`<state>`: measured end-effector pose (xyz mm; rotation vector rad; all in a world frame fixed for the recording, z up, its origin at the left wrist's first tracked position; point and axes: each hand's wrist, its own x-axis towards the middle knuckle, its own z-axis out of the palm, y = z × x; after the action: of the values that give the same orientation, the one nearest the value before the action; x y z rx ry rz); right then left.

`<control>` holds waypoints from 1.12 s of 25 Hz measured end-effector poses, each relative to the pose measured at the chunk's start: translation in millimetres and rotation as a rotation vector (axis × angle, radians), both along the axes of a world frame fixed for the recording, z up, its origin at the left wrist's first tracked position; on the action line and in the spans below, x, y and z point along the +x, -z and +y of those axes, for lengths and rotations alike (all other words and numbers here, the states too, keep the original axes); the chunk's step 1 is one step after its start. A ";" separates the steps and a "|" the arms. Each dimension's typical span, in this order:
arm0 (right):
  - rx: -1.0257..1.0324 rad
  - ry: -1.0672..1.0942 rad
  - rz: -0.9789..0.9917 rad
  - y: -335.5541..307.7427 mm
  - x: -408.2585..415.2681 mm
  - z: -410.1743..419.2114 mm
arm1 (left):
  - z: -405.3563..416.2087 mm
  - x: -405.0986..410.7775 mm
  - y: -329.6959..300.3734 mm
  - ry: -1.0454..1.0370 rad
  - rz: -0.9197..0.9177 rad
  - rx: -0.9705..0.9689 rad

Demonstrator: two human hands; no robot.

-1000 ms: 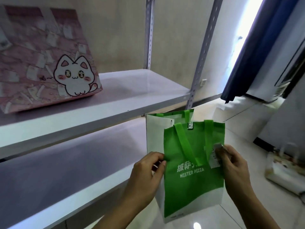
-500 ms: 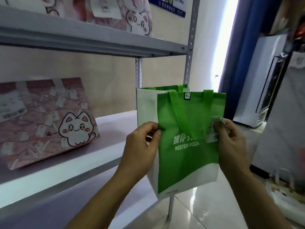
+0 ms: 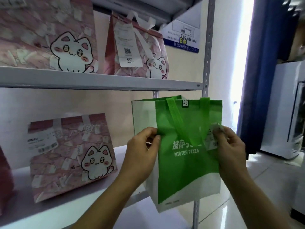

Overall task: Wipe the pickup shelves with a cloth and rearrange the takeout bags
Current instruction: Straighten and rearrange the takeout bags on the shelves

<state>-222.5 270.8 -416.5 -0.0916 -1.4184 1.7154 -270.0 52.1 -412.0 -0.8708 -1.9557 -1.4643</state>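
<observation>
A green and white Mister Pizza bag (image 3: 186, 166) hangs in the air in front of the right end of the middle shelf (image 3: 85, 197). My left hand (image 3: 142, 152) pinches its left edge. My right hand (image 3: 229, 149) grips its right edge together with a white receipt tag (image 3: 212, 139). A pink cat-print bag (image 3: 71, 156) stands on the middle shelf to the left. Two more pink cat bags stand on the upper shelf (image 3: 99, 82), one large (image 3: 47, 35) and one with a long receipt (image 3: 137, 47). No cloth is in view.
A grey metal upright (image 3: 207, 60) marks the rack's right end. A blue-bordered notice (image 3: 181, 35) hangs on the wall behind. A dark blue curtain (image 3: 264, 71) and a white appliance (image 3: 287, 109) stand to the right. A dark red object (image 3: 5, 182) sits at the far left.
The view has tilted upward, so the upper shelf and its bags now show. The green bag has risen from beside the lower shelf to the middle shelf's height, both hands keeping their grip.
</observation>
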 end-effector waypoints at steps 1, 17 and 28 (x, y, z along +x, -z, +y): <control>-0.002 -0.007 0.016 -0.8 -5.0 -3.6 | -2.9 -4.3 -2.2 -0.012 -0.003 0.003; 0.164 0.092 -0.225 120.4 -79.0 -0.1 | -5.0 -39.7 94.9 -0.226 -0.244 -0.121; 0.485 0.160 -0.560 122.0 -126.5 5.1 | -1.1 -76.7 92.7 -0.415 -0.263 -0.116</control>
<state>-349.0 275.9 -538.5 -0.4304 -2.1388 1.2167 -346.8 51.0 -504.8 -0.2952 -2.2629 -1.2753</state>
